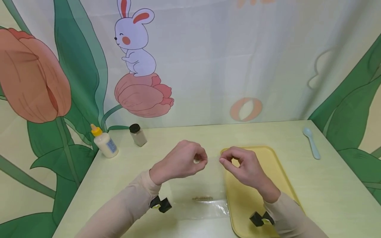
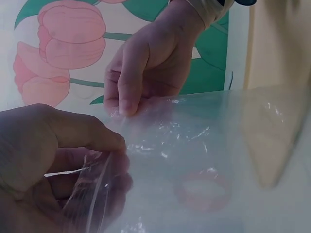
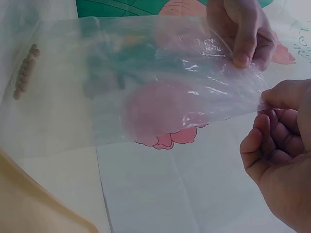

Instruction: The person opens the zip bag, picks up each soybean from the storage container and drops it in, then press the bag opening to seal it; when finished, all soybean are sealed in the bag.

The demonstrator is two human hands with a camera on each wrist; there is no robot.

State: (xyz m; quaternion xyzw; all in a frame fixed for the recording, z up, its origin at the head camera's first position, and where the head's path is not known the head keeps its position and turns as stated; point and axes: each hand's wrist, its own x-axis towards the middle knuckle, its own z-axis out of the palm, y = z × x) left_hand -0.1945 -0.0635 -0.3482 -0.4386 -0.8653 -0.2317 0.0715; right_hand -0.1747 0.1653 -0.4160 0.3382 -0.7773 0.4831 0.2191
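A clear plastic bag [image 1: 197,210] hangs upright between the two hands, its top edge gathered and creased. Near its bottom lies a short row of small brown beads [image 3: 26,72]. The left hand [image 1: 183,160] pinches the bag's top on one side, thumb against curled fingers. On the other side the right hand [image 1: 245,167] pinches the same top edge between thumb and forefinger. In the left wrist view, folds of film run through the near fingers. The right wrist view has both sets of fingertips close together at the gathered edge.
A yellow tray [image 1: 250,198] lies under the right forearm. At the back left stand a white glue bottle [image 1: 106,144] with a yellow cap and a small clear jar [image 1: 139,137] with a black lid. A pale blue spoon [image 1: 312,143] lies at the far right.
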